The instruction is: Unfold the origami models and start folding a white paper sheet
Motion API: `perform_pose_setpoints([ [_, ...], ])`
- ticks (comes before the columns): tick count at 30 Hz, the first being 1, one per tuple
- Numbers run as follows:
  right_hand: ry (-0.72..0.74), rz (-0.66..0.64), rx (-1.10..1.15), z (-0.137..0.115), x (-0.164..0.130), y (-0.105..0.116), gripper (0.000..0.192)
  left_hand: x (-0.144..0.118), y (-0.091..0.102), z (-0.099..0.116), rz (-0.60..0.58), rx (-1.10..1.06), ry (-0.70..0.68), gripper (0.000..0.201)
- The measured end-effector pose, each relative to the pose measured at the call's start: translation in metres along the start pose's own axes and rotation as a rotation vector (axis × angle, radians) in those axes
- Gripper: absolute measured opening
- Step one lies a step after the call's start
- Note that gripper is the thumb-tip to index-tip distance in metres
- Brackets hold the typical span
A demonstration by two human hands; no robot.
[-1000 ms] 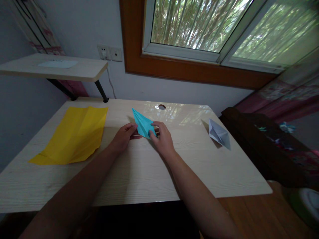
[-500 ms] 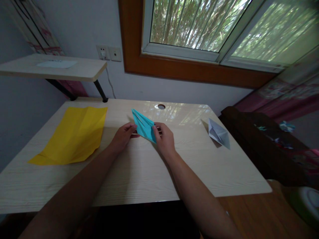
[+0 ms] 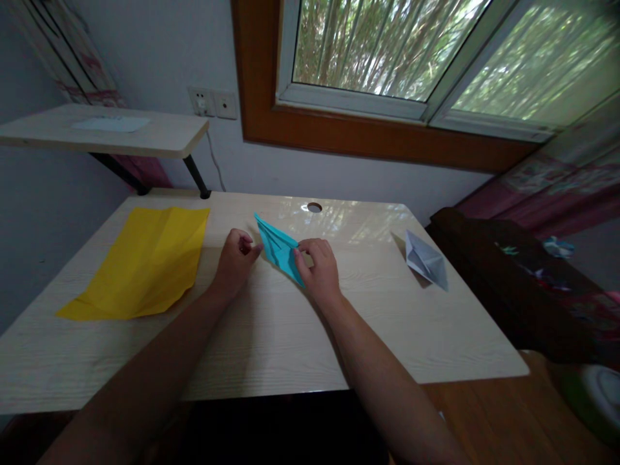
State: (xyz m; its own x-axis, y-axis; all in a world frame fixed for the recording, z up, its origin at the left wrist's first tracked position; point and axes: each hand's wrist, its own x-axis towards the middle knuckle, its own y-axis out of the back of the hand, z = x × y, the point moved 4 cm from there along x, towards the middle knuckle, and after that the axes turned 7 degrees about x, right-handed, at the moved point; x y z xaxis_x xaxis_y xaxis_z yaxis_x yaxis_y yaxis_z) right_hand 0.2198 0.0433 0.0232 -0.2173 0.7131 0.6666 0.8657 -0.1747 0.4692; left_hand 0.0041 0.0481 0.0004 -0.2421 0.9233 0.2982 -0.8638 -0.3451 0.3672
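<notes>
"The right hand (image 3: pixel 320 266) had the blue folded paper (image 3: pixel 279 250), didn't it?"

"Yes, pinched at its right end. From where I stood, that seemed a way of keeping the layers together."

"And where was the paper?"

"Over the middle of the desk (image 3: pixel 387 336), between the two hands, its sharp tip pointing away and to the left. I couldn't tell whether it rested on the top."

"Why was the yellow sheet (image 3: pixel 140 265) off to the left?"

"Probably to leave the hands room. The grey folded piece (image 3: pixel 425 257) sat well apart on the right, perhaps for the same reason."

"What about the left hand (image 3: pixel 235 261)?"

"Just beside the paper's left edge, fingers loosely curled, thumb a little apart from them. I saw nothing held there; whether the thumb tip touched the edge, I couldn't say. Only the right had its thumb and forefinger closed on the paper."
</notes>
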Motion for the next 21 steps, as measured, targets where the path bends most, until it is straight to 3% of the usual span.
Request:
perform_pose_setpoints([
  [5,0.040,-0.042,0.031,-0.004,-0.001,-0.003,0.005,-0.004,-0.008,0.012,-0.125,0.139,-0.192,0.011],
  [10,0.068,-0.054,0.068,-0.009,-0.001,-0.004,0.005,-0.006,-0.013,0.010,-0.145,0.107,-0.153,0.024],
  [17,0.040,0.008,0.117,-0.010,-0.003,-0.003,0.005,-0.003,-0.012,0.004,-0.142,0.172,-0.182,0.022],
  [21,-0.019,0.062,0.124,-0.008,-0.003,-0.001,0.007,0.000,-0.010,0.000,-0.149,0.057,-0.102,0.027],
])
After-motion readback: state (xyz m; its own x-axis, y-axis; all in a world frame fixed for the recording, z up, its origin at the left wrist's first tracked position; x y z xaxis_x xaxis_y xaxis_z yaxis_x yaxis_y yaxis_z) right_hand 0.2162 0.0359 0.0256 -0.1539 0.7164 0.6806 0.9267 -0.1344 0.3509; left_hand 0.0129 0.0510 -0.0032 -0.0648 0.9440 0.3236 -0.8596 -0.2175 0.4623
